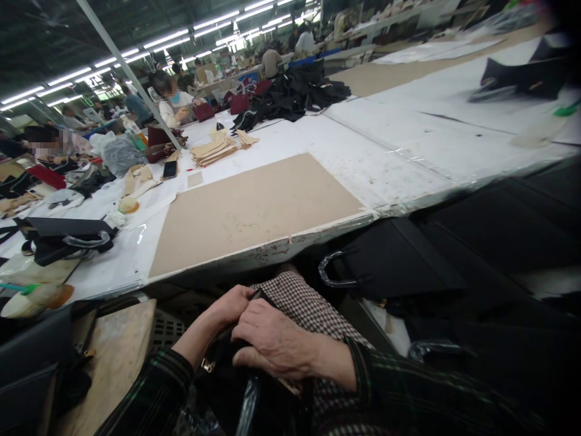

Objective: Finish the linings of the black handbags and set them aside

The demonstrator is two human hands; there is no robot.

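head view: at the left edge, one pale pot (20, 306) sits on the white table (113, 266) with a green piece across it; its contents cannot be made out. just above stands one handled bag (68, 227), black, its handle wrapped in clear plastic. at lower left, one wooden board (118, 351) lies slanted beside one perforated crate (164, 327), whose inside is hidden. one grey plastic bag (121, 156), bunched up, and one phone (169, 169) lie at upper left.

at lower centre, the left hand (229, 304) reaches up and rightward, wrist bent, fingers curled inward; its fingertips are hidden, so i cannot tell whether they pinch. the black bag (222, 387) is beneath both hands, showing one gold fitting (207, 364) and one plastic-wrapped strap (249, 406). the right hand (276, 342) comes in from the right, overlapping the left, knuckles up, its thumb and bent fingers closed on the bag's upper edge. above them, one tan sheet (258, 200) covers the table's near edge.

at right, two wrapped handles (333, 281) show among dark bags (399, 260), too merged to count.
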